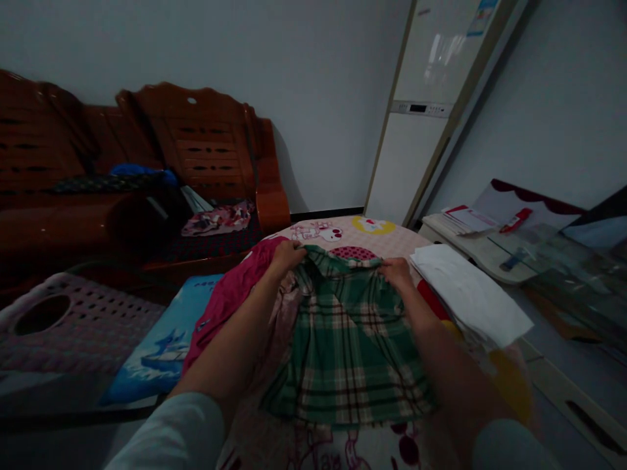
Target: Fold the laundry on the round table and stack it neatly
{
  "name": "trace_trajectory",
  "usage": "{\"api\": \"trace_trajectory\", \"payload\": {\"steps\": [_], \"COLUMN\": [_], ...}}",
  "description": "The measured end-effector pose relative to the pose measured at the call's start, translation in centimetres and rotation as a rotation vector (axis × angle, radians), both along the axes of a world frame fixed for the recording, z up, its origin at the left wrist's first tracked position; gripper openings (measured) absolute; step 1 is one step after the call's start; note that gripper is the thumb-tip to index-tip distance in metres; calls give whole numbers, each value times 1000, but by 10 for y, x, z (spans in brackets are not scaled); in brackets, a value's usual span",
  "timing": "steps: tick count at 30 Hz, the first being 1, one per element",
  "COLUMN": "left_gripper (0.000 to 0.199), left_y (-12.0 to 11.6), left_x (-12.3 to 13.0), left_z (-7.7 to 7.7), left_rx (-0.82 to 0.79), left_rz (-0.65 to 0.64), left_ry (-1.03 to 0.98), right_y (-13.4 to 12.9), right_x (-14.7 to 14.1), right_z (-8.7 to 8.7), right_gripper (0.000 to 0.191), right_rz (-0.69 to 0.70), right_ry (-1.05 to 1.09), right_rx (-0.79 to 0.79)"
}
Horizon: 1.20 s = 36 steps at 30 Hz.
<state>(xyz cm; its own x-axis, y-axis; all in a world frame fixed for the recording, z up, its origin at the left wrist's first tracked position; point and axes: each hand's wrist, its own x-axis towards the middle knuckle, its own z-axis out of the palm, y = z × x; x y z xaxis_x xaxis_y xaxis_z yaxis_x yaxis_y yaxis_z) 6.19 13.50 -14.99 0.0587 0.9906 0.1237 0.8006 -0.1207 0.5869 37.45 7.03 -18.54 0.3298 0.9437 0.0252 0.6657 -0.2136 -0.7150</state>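
A green plaid garment, likely a shirt or skirt, lies spread over a round table with a pink patterned cloth. My left hand pinches its far left corner, and my right hand grips the far right corner. The far edge between them sags a little. A magenta garment lies crumpled under and beside my left forearm. Right of my right hand rests a stack of white sheets, with something red partly showing beneath it.
A blue printed bag or cushion and a pink woven chair stand at the left. Behind is a carved wooden sofa with cloth on its seat. A white floor air conditioner and a cabinet with papers are at the right.
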Motion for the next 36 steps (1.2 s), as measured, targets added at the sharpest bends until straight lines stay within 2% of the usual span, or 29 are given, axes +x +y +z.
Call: {"api": "trace_trajectory", "payload": {"steps": [3,6,11,15,17,22,25,28,32,36], "left_gripper": [19,15,18,22,22,23,24,25,31,60], "left_y": [16,25,38,53,59,68,69,73,79,74], "left_x": [-3,-3,-6,-2,3,14,18,19,22,24], "left_z": [3,-2,-8,4,13,26,27,25,17,-6], "left_rx": [-50,-110,-20,72,107,164,159,123,51,116], "left_rz": [35,75,195,278,306,337,333,332,321,168], "left_ry": [-146,-268,-425,-400,-355,-270,-206,-165,-141,-64], "right_y": [10,17,30,46,57,84,95,100,100,86], "right_x": [8,10,11,10,9,10,11,12,10,7], "right_z": [12,22,35,45,46,41,35,30,22,6], "right_gripper": [11,20,18,6,9,31,36,41,52,67], "right_rz": [-6,23,-138,-131,-83,78,217,287,346,359], "right_ry": [300,408,540,651,652,404,151,-111,-312,-354], "right_rx": [1,53,203,352,433,475,463,436,364,282]}}
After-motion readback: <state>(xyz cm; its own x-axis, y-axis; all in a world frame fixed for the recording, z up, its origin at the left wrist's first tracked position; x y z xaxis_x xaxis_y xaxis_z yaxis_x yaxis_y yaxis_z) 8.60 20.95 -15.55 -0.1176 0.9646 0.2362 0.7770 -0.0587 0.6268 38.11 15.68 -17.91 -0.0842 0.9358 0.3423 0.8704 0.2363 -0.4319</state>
